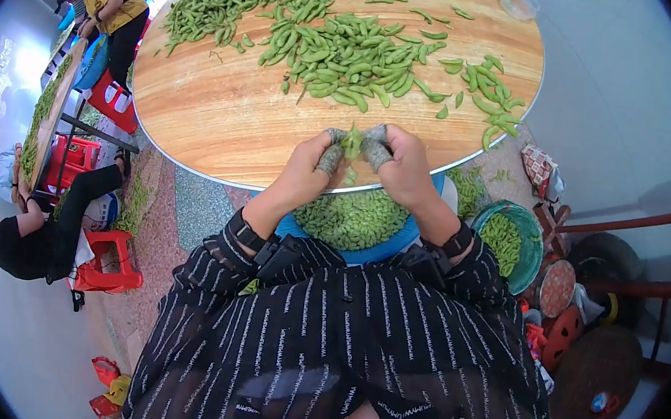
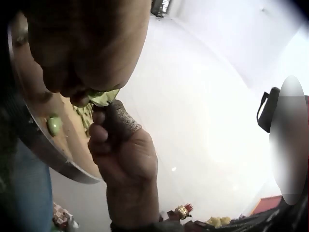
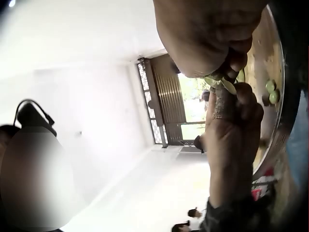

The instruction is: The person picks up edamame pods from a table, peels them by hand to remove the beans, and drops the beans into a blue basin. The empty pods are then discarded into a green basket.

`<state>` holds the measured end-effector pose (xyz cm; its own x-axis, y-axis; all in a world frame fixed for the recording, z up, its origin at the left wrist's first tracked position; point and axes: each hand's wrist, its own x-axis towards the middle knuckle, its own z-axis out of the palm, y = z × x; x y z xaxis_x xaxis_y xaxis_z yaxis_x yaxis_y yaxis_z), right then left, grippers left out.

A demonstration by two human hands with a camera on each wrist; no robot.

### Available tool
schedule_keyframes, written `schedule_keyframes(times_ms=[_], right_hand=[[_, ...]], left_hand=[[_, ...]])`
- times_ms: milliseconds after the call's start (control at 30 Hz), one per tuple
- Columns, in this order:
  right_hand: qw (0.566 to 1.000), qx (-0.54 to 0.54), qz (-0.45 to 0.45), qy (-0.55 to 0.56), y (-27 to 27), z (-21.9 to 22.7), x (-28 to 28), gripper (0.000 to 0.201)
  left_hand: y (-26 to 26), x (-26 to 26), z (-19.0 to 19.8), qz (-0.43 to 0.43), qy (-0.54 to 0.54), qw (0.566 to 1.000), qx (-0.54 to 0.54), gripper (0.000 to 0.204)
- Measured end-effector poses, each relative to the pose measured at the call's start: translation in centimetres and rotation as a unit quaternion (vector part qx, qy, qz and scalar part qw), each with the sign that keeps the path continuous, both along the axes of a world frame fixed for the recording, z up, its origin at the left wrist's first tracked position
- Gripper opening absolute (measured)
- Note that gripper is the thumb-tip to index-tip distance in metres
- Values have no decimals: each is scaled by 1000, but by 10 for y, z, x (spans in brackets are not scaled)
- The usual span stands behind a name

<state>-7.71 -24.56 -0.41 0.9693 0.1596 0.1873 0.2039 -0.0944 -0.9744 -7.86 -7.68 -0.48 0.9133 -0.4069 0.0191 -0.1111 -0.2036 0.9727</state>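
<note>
Head view. Left hand and right hand: brought together at the near edge of the round wooden table, thumbs and forefingers in grey fingertip covers, both pinching one green bean pod between them. The pod sits at 12 o'clock from the blue basin, which rests in the lap and holds a heap of green pods or beans; which, too small to tell. Loose pile of pods lies on the table at 12 o'clock from the hands, a longer band beyond it. Green-rimmed tub of pods at 3 o'clock from the basin. Seated people at 9 o'clock, by red stools.

Left wrist view. Left hand near the lens, dark; right hand meets it from 6 o'clock. Pod clamped between the two sets of fingertips, its skin looking split or creased. Table rim behind, one loose bean on it.

Right wrist view. Right hand at 12 o'clock, left hand below it, pod nipped between. Two round beans on the table at 3 o'clock.

Handling, as judged: pod light, soft, pliable, somewhat fuzzy rather than slippery; easily bruised. Best held at its two ends, pressure along the seam.
</note>
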Motion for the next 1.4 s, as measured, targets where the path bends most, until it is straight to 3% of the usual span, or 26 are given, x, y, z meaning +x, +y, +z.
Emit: schedule_keyframes(times_ms=[133,200,233,333,467,533,600,633,700,900,967,1033,1100,1233,1300,1333,1367,1400], right_hand=[[997,50,-62,13,-30,-7,17,5],[996,21,-79,31,-52,-8,29,7],[994,-7,-98,51,-62,-9,34,9],[994,-61,-91,0,-92,-28,49,13],[987,-77,-120,-78,-98,-29,49,15],[978,-85,-174,-75,-89,-15,38,16],[978,-65,-179,-88,-80,-15,33,17],[977,-46,-182,-100,-76,-15,30,18],[980,-44,-173,-90,-66,-8,22,19],[993,-1,-114,-42,-45,-8,4,20],[994,62,-40,74,-38,-5,2,21],[990,111,-16,86,-29,-6,4,24],[950,233,92,188,-24,-1,7,23],[910,306,133,247,-12,-4,14,20],[911,281,164,251,-9,-1,17,11],[911,279,167,253,-7,1,17,11],[919,269,162,238,-5,3,16,11],[926,258,158,224,-3,5,15,12]], left_hand=[[10,-9,2,45,-30,997,49,17],[16,-8,-5,-32,-281,950,130,14],[14,-12,-4,-31,-282,950,130,14],[11,-27,8,-137,-298,936,129,11],[-4,-19,34,-124,-353,915,151,11],[-13,4,43,23,-218,941,258,18],[-27,37,37,92,-196,901,376,30],[-35,52,31,91,-197,901,375,30],[-46,75,19,153,-215,831,489,37],[-38,83,6,161,-244,840,458,30],[-28,78,11,150,-216,850,456,29],[-15,70,14,140,-187,859,455,28],[-5,58,14,96,-93,941,311,25],[-1,23,22,77,-83,968,223,24],[1,13,24,28,-179,960,214,23],[2,9,27,17,-102,974,204,25],[3,7,22,20,-101,974,202,25],[2,5,15,35,-45,991,118,25]])
